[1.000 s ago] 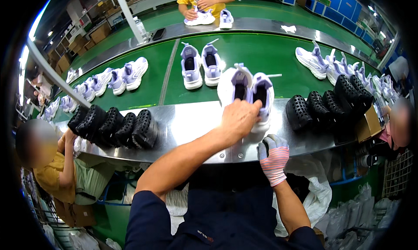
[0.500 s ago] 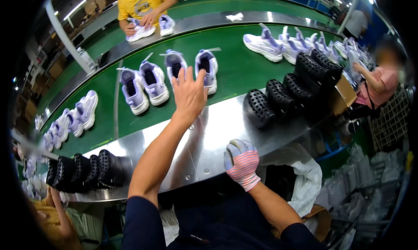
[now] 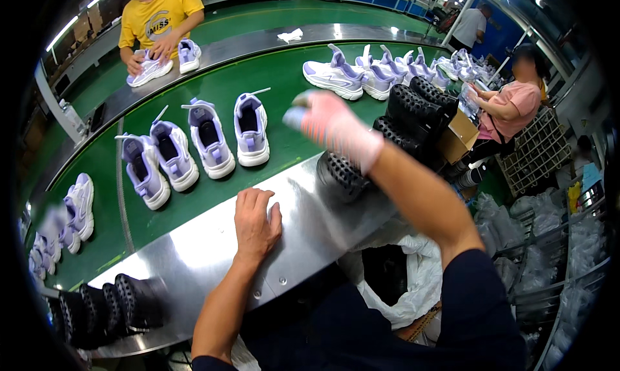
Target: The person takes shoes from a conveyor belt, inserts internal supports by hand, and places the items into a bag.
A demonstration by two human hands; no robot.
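My left hand (image 3: 255, 222), bare, rests on the shiny metal ledge (image 3: 290, 242), its fingers loosely bent and thumb apart, nothing in it. My right hand (image 3: 339, 128), in a striped pink glove with grey fingertips, is raised over the green belt (image 3: 284, 125). It is blurred, and its fingers point left; whether they grip anything is not clear. Below and beside it stand several black blocks with round holes (image 3: 345, 174) on the ledge. Ahead of my left hand several white and lilac sneakers (image 3: 210, 141) stand in a row, pull straps sticking up; the rightmost sneaker (image 3: 252, 128) is slightly apart.
More sneakers (image 3: 332, 80) line the belt at far right and others (image 3: 81, 206) at left. Black blocks (image 3: 132, 300) stand near left. A co-worker in yellow (image 3: 158, 22) handles sneakers across the belt; another in pink (image 3: 516, 103) sits right. A white sack (image 3: 420, 293) hangs below the ledge.
My left hand has drawn back from the sneakers to the metal ledge. My right hand has risen from the ledge's near edge to over the belt. The view has shifted right.
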